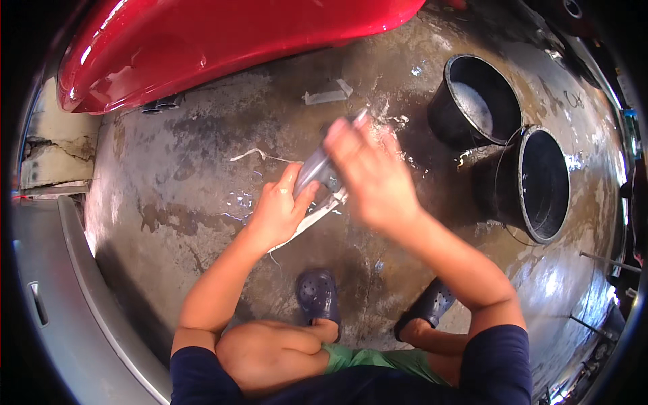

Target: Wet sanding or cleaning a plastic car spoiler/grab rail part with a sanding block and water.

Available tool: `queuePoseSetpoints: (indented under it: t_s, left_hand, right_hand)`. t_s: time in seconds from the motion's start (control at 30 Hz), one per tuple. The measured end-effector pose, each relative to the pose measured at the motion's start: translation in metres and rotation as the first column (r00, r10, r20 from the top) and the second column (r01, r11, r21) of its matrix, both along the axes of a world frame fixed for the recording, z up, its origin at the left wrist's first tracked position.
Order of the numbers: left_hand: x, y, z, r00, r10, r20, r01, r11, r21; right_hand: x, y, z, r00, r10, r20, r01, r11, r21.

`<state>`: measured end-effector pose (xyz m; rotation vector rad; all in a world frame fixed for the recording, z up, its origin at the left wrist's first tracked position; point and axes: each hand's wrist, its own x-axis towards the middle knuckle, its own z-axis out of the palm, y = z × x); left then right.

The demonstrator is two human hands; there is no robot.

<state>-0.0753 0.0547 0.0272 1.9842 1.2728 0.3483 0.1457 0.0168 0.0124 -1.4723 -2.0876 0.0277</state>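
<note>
My left hand (275,210) is closed round the lower end of a long, smooth grey piece (313,169), thumb on the near side. The piece slants up and to the right; its exact kind I cannot make out. My right hand (371,172) is over its upper end, the fingers smeared by motion. Whether this hand holds anything is hidden. A pale strip (314,217) runs slantwise below the grey piece, close to both hands; I cannot tell whether it is joined to it.
Two black buckets stand to the right, one with foamy water (471,106), the other (545,185) nearer me. Wet concrete (169,162) lies below. A red glossy body panel (236,47) is at the far left, a grey panel (57,290) at the near left. Tape scraps (327,96) lie ahead.
</note>
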Motion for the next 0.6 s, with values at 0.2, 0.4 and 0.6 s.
queuePoseSetpoints:
  t_s: [0.2, 0.4, 0.6]
  left_hand:
    - [0.008, 0.007, 0.009, 0.999, 0.009, -0.052, -0.013, 0.997, -0.071]
    - [0.003, -0.001, 0.001, 1.0, -0.001, -0.011, 0.001, 1.0, -0.022]
    - [0.012, -0.003, 0.02, 0.999, 0.02, -0.05, -0.026, 0.992, -0.127]
  right_hand:
    - [0.03, 0.028, 0.016, 0.981, -0.137, 0.135, 0.145, 0.988, -0.05]
    - [0.031, 0.026, 0.013, 0.997, -0.068, 0.045, 0.071, 0.994, -0.079]
    - [0.032, 0.025, 0.016, 0.999, -0.046, 0.005, 0.046, 0.997, -0.054]
